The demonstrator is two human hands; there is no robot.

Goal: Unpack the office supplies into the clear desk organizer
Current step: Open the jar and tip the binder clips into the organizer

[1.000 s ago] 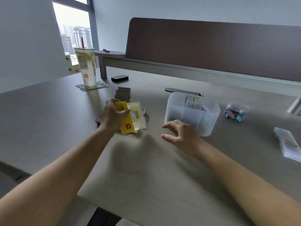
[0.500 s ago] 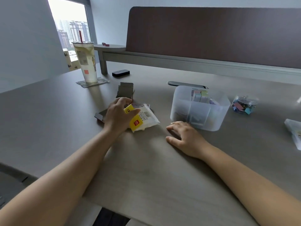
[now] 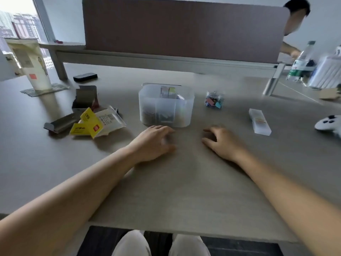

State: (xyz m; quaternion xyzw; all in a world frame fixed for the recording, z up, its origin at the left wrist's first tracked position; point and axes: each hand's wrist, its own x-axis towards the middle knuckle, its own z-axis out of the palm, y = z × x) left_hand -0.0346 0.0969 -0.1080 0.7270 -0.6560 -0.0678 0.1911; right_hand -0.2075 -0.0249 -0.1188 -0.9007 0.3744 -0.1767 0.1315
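Both hands, left [image 3: 153, 143] and right [image 3: 221, 143], were rested released and empty on the bench [image 3: 175, 191], just before the clear desk organizer [image 3: 166, 106]. The jar of clips [image 3: 214, 99], beside it, was judged best gripped round its wall.

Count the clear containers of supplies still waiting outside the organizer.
2: the jar of colored clips right of the organizer, and a flat clear case farther right.

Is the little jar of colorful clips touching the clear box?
Apart. The head view shows a bare strip of desk between the jar of clips and the clear box.
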